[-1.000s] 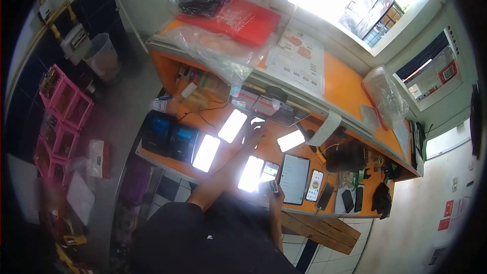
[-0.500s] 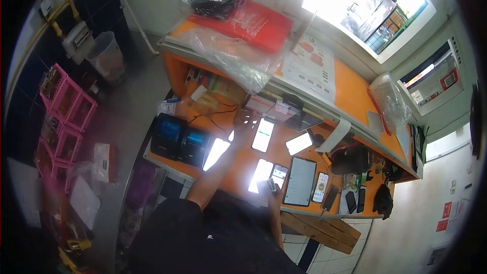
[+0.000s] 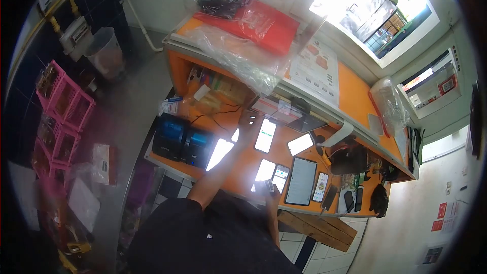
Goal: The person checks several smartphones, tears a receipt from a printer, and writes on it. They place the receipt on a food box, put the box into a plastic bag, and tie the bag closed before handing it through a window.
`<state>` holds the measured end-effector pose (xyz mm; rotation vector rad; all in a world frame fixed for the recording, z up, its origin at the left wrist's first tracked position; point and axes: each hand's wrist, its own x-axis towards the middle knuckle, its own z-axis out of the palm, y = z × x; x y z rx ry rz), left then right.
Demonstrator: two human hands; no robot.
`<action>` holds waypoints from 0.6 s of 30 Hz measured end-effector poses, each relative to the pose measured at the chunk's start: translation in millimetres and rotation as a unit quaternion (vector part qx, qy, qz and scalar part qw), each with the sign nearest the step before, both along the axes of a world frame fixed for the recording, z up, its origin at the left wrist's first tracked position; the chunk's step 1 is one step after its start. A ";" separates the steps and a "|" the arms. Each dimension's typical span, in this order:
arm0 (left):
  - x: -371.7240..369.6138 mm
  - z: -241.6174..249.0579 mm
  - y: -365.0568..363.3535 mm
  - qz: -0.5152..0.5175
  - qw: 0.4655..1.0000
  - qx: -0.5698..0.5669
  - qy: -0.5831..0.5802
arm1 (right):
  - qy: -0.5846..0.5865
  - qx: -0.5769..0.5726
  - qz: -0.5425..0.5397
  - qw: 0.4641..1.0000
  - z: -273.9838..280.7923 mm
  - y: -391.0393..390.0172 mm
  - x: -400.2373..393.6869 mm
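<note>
My left hand [image 3: 247,121] reaches across the orange desk, partly over a lit phone [image 3: 236,134]. Its fingers look loosely apart, with small white patches showing between them. My right hand [image 3: 272,199] is near the desk's front edge, closed on a small grey device [image 3: 263,185]. That device overlaps a phone with a bright white screen [image 3: 265,170]; beside it lies another phone [image 3: 280,176]. Just beyond the left hand is a phone showing a white and green screen [image 3: 265,135]. A tablet [image 3: 301,181] lies right of the right hand.
Two black printers [image 3: 195,144] stand at left beside a white sheet [image 3: 219,153]. Farther right are another lit phone [image 3: 301,144], a phone with app icons [image 3: 319,186] and several dark handsets. An orange shelf [image 3: 350,96] overhangs the desk, bearing a red bag [image 3: 266,25] and plastic wrap.
The view has shifted slightly. My left hand's fingers have drawn in a little over the phone beneath it. The grey device in my right hand has tilted a little.
</note>
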<state>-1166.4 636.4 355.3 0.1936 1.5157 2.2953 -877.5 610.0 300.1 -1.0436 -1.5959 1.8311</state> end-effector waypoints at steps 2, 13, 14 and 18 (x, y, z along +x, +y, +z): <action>-1.6 -5.3 1.9 -0.001 1.000 -0.004 0.015 | -0.001 0.015 0.004 1.000 -1.5 -1.5 -1.5; -5.3 -15.5 0.6 -0.011 0.995 -0.066 0.075 | 0.011 -0.006 0.018 1.000 1.6 -3.0 -7.5; -6.4 -22.8 1.2 -0.011 0.995 -0.069 0.076 | 0.005 -0.007 0.020 1.000 1.7 -2.2 -7.1; 3.1 -44.5 -20.8 -0.022 0.986 -0.072 0.151 | 0.015 -0.038 0.060 0.997 8.2 1.0 -6.2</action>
